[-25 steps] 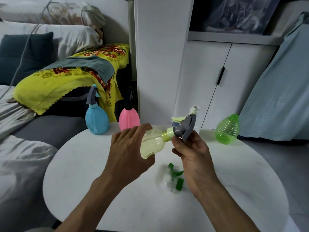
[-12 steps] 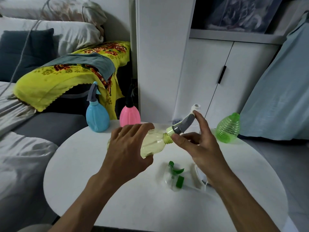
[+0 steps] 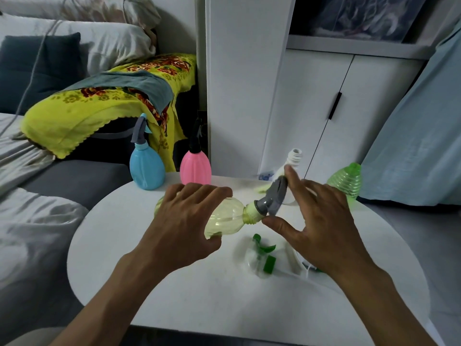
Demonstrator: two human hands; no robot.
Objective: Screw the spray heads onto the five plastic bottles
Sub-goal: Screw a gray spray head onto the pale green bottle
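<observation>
Above the white counter (image 3: pixel 149 283), the left hand (image 3: pixel 182 221) still grips the yellow bottle (image 3: pixel 224 218) sideways. Right hand (image 3: pixel 321 226) has spread wider since before, thumb and forefinger pinching the grey spray head (image 3: pixel 273 198) at the bottle's neck. Bottle is translucent, neck pale green. Below it lies a green spray head (image 3: pixel 264 253), blurred. Bottle's base is hidden under the left fingers (image 3: pixel 199 193).
</observation>
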